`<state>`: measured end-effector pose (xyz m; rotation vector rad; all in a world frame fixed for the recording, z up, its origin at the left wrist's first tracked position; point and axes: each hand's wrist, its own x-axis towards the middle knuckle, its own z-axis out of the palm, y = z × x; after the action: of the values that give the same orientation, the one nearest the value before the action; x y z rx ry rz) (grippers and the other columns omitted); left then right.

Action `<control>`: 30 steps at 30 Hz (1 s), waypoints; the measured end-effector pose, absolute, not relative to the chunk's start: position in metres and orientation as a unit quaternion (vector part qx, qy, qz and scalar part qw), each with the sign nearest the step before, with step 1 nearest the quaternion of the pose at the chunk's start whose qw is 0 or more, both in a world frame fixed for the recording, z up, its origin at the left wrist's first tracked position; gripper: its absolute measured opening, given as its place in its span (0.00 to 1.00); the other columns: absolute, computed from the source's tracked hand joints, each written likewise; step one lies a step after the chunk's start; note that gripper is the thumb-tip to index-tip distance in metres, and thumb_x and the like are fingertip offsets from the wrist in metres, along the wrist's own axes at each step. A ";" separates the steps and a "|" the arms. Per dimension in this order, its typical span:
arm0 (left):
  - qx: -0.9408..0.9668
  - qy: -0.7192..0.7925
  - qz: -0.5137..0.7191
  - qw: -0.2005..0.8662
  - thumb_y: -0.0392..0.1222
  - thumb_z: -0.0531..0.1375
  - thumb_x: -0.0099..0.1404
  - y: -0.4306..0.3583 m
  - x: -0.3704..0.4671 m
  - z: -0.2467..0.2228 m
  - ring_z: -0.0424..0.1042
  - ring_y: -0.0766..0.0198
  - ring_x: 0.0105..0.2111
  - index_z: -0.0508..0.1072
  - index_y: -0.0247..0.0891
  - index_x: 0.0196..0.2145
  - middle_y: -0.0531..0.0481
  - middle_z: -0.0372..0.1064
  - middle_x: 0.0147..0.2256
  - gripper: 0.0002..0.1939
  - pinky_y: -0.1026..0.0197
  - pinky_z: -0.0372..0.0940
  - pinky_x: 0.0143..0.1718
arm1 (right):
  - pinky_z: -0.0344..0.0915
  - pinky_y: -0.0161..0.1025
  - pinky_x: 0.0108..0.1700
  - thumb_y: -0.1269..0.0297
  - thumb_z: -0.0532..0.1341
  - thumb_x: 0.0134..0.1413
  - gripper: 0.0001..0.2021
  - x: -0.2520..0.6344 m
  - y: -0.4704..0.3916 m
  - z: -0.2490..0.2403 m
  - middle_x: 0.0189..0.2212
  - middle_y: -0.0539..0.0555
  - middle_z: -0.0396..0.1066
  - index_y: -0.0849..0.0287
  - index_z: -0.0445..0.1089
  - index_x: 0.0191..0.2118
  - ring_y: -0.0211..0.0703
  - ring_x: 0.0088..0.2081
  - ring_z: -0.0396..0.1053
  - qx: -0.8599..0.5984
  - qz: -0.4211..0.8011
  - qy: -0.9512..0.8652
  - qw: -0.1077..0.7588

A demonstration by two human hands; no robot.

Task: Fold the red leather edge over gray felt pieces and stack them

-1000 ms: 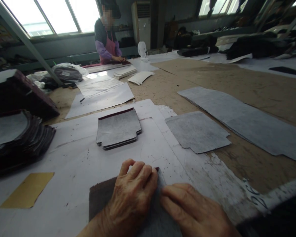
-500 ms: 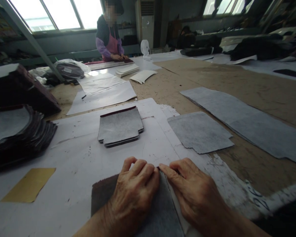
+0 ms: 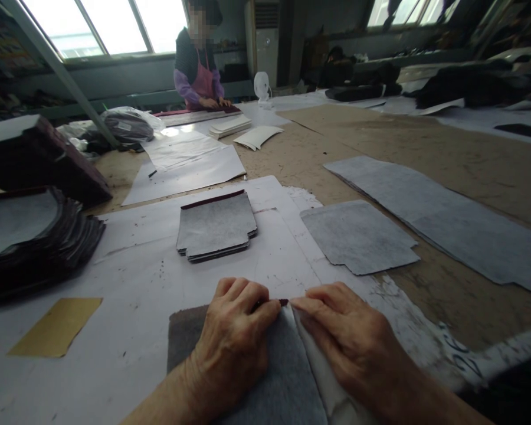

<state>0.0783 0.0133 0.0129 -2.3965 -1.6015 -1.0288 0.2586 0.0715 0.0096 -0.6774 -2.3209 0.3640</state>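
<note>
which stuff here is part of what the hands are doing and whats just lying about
Seemingly part of the work:
grey piece, left hand on it, right hand at its corner
likely the stack of similar grey pieces

Apparently just lying about:
tan sheet
white fan
bagged bundle

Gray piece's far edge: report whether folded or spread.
Apparently folded: a maroon strip shows between left hand and right hand; elsewhere, I cannot tell.

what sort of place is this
Probably a fabric or leather workshop: notched grey pieces lie stacked, a thick pile of cut sheets sits at left, and a person in a pink apron works across the table.
</note>
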 end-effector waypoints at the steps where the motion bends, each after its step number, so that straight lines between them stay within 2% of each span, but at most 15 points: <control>1: -0.784 -0.522 -0.333 0.041 0.24 0.51 0.57 0.013 0.078 0.013 0.62 0.61 0.30 0.72 0.35 0.36 0.47 0.66 0.29 0.14 0.54 0.57 0.34 | 0.66 0.35 0.37 0.76 0.53 0.53 0.11 0.259 0.074 0.011 0.31 0.53 0.68 0.59 0.70 0.38 0.38 0.35 0.66 -0.277 0.165 -0.882 0.343; 5: -0.789 -0.520 -0.324 0.044 0.25 0.51 0.56 0.013 0.079 0.013 0.62 0.61 0.30 0.72 0.35 0.36 0.46 0.66 0.30 0.14 0.54 0.58 0.34 | 0.66 0.34 0.37 0.76 0.54 0.53 0.10 0.257 0.078 0.016 0.31 0.52 0.69 0.60 0.70 0.38 0.37 0.34 0.67 -0.304 0.192 -0.863 0.354; 13: -0.783 -0.520 -0.338 0.054 0.25 0.51 0.57 0.014 0.079 0.009 0.63 0.61 0.30 0.71 0.35 0.31 0.47 0.66 0.29 0.12 0.54 0.57 0.34 | 0.64 0.39 0.30 0.78 0.48 0.53 0.16 0.241 0.063 0.008 0.27 0.57 0.66 0.67 0.71 0.39 0.43 0.31 0.61 -0.228 0.025 -0.920 0.317; 17: -0.772 -0.538 -0.330 0.075 0.26 0.53 0.58 0.013 0.075 0.014 0.63 0.62 0.29 0.72 0.36 0.34 0.48 0.67 0.29 0.11 0.55 0.57 0.34 | 0.65 0.43 0.32 0.79 0.47 0.53 0.17 0.244 0.060 0.005 0.33 0.59 0.68 0.69 0.70 0.43 0.46 0.33 0.61 -0.207 -0.055 -0.936 0.278; 21: -0.778 -0.544 -0.294 0.108 0.27 0.54 0.59 0.008 0.057 0.025 0.63 0.63 0.28 0.73 0.38 0.34 0.50 0.67 0.29 0.10 0.55 0.56 0.33 | 0.66 0.43 0.32 0.79 0.46 0.53 0.18 0.246 0.060 0.006 0.34 0.59 0.68 0.68 0.69 0.44 0.46 0.34 0.62 -0.209 -0.063 -0.938 0.270; 27: -0.848 -0.457 -0.265 0.036 0.23 0.50 0.60 0.001 0.027 0.026 0.60 0.63 0.31 0.69 0.34 0.43 0.46 0.65 0.32 0.16 0.58 0.58 0.32 | 0.66 0.42 0.30 0.79 0.46 0.54 0.18 0.245 0.064 0.006 0.32 0.57 0.67 0.67 0.70 0.43 0.46 0.33 0.62 -0.201 -0.052 -0.935 0.287; 30: -0.853 -0.449 -0.264 0.022 0.22 0.49 0.60 0.000 0.024 0.021 0.60 0.63 0.32 0.68 0.31 0.44 0.44 0.65 0.33 0.17 0.58 0.59 0.32 | 0.66 0.42 0.30 0.78 0.47 0.53 0.17 0.244 0.063 0.006 0.32 0.58 0.68 0.67 0.70 0.43 0.46 0.33 0.62 -0.200 -0.070 -0.937 0.277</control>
<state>0.0243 0.0001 0.0212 -2.6433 -1.3904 -0.8183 0.2442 0.0630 0.0058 -0.5358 -2.5161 -0.1883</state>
